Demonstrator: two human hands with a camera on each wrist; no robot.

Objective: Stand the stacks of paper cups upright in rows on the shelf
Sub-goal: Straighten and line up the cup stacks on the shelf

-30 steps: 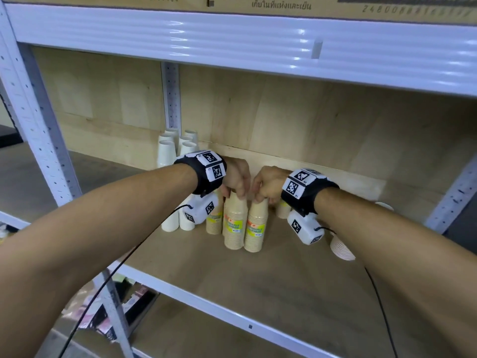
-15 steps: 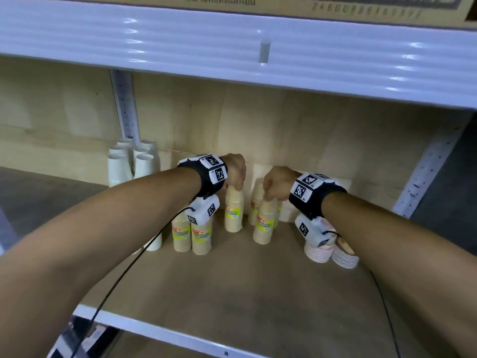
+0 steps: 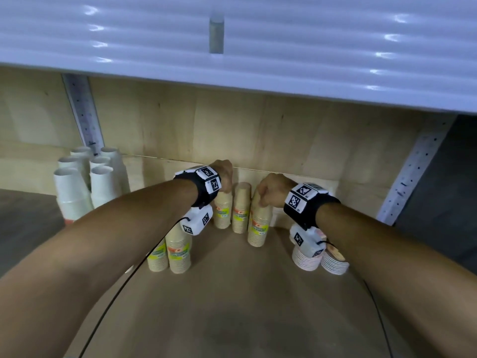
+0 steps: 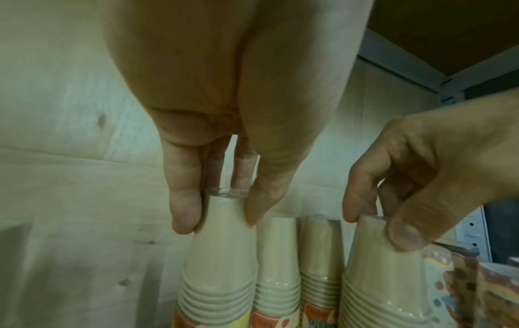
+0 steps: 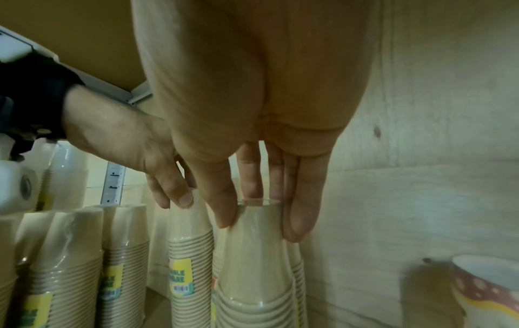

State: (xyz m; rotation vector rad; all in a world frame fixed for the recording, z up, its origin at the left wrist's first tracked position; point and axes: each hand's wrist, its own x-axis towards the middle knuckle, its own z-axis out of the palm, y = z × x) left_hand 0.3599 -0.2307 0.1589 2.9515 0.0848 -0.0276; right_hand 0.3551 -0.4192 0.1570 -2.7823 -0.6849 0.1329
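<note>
Both cup stacks have moved back to the shelf (image 3: 232,319) wall since a second ago — left hand (image 3: 224,177) pinches 1 stack (image 3: 222,213), right hand (image 3: 271,193) another stack (image 3: 259,226) — row nearly set.

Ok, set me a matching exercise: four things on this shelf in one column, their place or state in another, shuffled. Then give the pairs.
Things:
1. left hand
2. right hand
3. white cup stacks
4. pink-rimmed cup stacks

Place or state:
A. far left, by the upright post
B. grips the top of the rightmost brown cup stack
C. lying low under the right wrist
D. pinches the top of a brown stack further left

Pairs: 1-D, 2-B, 3-A, 4-C
</note>
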